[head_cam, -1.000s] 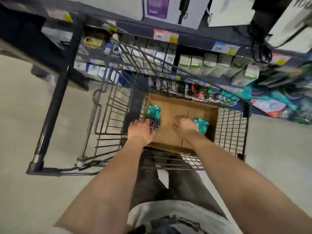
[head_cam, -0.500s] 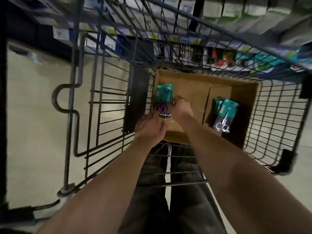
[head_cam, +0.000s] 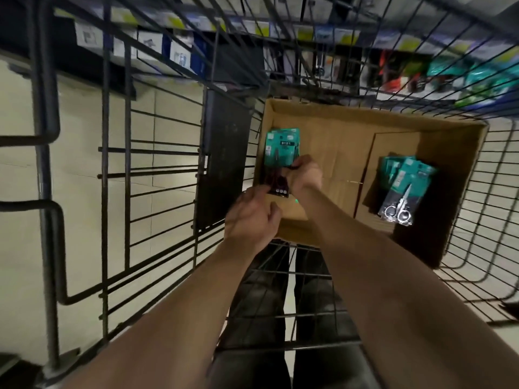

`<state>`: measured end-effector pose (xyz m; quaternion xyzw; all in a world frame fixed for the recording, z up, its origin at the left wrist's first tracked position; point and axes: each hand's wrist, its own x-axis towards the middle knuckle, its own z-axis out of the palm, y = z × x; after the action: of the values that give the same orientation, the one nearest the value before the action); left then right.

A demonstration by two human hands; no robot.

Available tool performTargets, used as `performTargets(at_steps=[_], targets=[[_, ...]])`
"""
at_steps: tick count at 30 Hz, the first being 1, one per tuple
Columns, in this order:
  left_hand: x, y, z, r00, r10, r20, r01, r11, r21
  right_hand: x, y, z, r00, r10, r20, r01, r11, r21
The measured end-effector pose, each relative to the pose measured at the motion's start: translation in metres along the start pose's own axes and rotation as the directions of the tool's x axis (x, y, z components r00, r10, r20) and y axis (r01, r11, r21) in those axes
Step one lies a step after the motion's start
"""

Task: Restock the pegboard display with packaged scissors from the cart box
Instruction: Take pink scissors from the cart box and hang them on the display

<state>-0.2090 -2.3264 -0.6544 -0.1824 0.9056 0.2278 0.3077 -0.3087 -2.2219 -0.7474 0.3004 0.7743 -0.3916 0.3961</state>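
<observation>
So that several packs lift out together, left hand (head_cam: 252, 220) and right hand (head_cam: 306, 175) both pinch one scissor stack (head_cam: 281, 150), seemingly squaring it, by the box's (head_cam: 337, 119) left wall.

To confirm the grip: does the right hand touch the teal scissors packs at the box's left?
Touching. The head view shows the right hand curled round the edge of the teal scissors packs, with no gap between them.

teal scissor packs (head_cam: 281, 147) (black bases), brown box (head_cam: 337, 119)
</observation>
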Motion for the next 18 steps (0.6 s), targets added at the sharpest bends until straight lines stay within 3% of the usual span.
performTargets(at_steps=[9,18], targets=[[0.023,0.019,0.004,0.997,-0.083,0.002,0.083,0.995,-0.063,0.005,0.011,-0.051,0.995,0.053,0.085,-0.079,0.939,0.334],[0.064,0.045,0.034,0.989,-0.116,-0.09,0.105,0.988,-0.114,0.015,0.038,-0.114,0.989,-0.052,0.141,-0.014,0.903,0.429]])
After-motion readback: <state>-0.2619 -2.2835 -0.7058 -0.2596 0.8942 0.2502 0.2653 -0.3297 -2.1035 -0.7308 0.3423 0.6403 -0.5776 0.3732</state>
